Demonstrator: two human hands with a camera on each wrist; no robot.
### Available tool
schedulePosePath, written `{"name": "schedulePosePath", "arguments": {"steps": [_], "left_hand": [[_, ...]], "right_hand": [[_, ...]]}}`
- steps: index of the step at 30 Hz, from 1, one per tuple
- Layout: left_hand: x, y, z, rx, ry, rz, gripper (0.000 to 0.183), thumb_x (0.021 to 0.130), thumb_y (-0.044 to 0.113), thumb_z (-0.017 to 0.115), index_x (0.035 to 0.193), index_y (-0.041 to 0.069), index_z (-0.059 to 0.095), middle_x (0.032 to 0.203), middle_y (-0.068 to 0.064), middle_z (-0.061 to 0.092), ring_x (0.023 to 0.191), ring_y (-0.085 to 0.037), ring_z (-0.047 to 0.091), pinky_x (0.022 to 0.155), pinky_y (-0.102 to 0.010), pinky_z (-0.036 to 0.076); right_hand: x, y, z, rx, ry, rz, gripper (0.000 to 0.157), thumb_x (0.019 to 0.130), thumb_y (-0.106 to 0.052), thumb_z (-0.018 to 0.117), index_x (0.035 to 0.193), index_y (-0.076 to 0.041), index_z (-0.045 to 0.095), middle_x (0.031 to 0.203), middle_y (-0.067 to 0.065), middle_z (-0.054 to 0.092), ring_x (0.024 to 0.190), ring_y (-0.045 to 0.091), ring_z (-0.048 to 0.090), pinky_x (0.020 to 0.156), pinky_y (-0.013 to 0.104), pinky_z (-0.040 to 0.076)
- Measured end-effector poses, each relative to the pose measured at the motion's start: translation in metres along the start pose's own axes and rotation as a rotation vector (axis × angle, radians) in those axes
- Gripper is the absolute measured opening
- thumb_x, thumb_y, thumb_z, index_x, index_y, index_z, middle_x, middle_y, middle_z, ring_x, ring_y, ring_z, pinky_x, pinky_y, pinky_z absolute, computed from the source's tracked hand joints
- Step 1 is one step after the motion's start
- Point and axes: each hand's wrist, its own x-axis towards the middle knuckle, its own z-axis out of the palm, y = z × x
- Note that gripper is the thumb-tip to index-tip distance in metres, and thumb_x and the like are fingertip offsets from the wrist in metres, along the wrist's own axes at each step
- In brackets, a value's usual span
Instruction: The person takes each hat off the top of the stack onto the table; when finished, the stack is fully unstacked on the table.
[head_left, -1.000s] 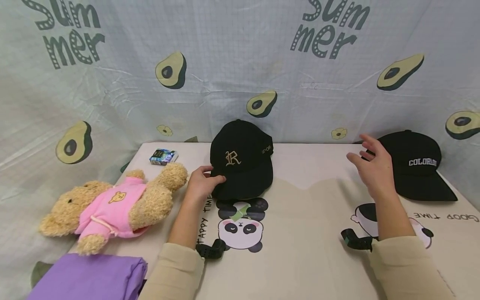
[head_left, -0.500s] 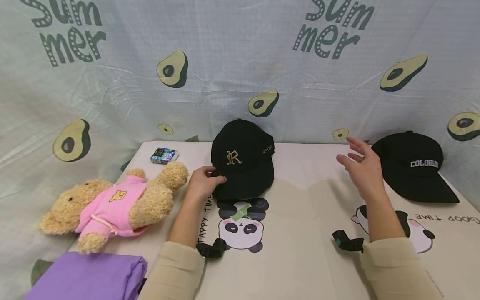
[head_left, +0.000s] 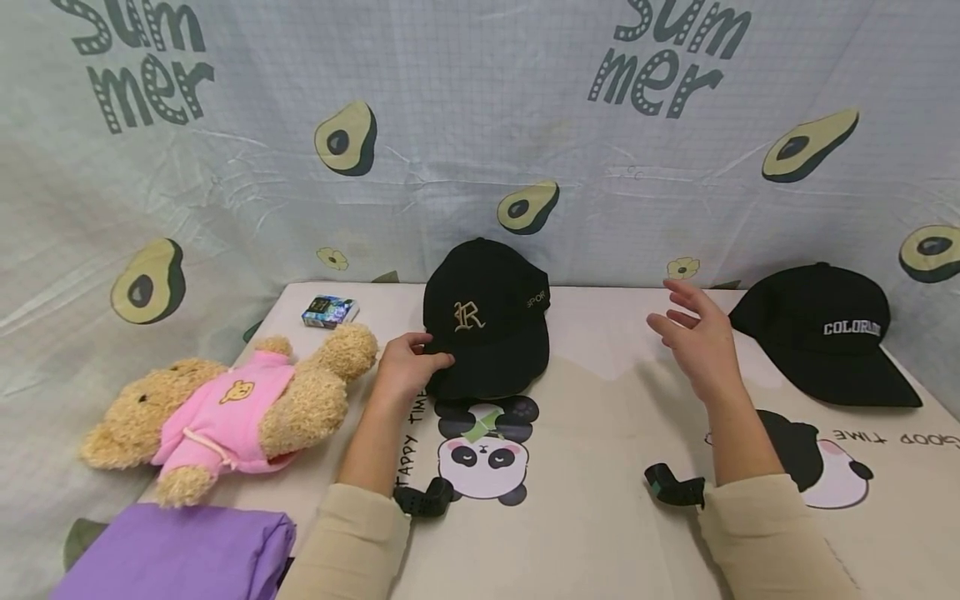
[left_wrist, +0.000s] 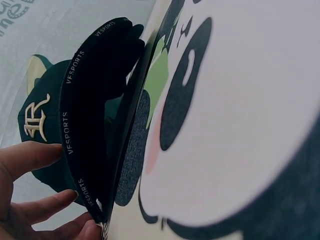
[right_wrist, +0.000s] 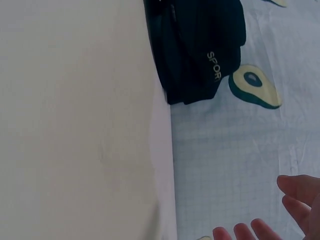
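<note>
My left hand (head_left: 403,367) holds the left side of a black baseball cap (head_left: 487,321) with a gold R on its front. In the left wrist view, the thumb (left_wrist: 42,156) lies at the brim's edge and the fingertips touch the cap's lower side. The cap stands on the table, brim toward me. My right hand (head_left: 697,337) is raised between the two caps with nothing in it, fingers spread and slightly bent. Closest to it on the right is another black cap (head_left: 817,333), lettered in white, its brim angled to the right.
On the left lies a teddy bear (head_left: 225,408) in a pink top. Behind it sits a small blue box (head_left: 330,311), and nearer me a folded purple cloth (head_left: 183,550). A white avocado-print curtain (head_left: 450,167) hangs at the back edge of the printed table (head_left: 585,467).
My right hand has moved left, away from the white-lettered cap, which is now wholly uncovered. The left hand and the cap with the R stay where they were.
</note>
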Motion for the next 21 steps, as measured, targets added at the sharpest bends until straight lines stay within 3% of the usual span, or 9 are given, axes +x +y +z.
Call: {"name": "schedulePosePath", "arguments": {"steps": [7,21], "left_hand": [[0.001,0.000,0.000,0.009,-0.001,-0.001,0.065,0.092,0.012,0.073,0.150,0.000,0.048,0.156,-0.026,0.043,0.143,-0.041,0.044,0.120,-0.052,0.037],[0.002,0.001,-0.001,-0.002,0.007,0.000,0.064,0.090,0.010,0.074,0.148,-0.001,0.050,0.154,-0.027,0.044,0.142,-0.041,0.045,0.119,-0.051,0.038]], "right_hand": [[0.001,-0.005,0.013,0.051,-0.023,-0.023,0.066,0.101,-0.019,0.064,0.161,-0.020,0.038,0.164,0.017,0.038,0.146,0.040,0.043,0.076,0.006,0.050],[-0.001,-0.014,0.033,0.088,-0.085,-0.043,0.065,0.099,-0.013,0.065,0.159,-0.017,0.041,0.162,0.018,0.039,0.145,0.040,0.044,0.077,0.009,0.052]]}}
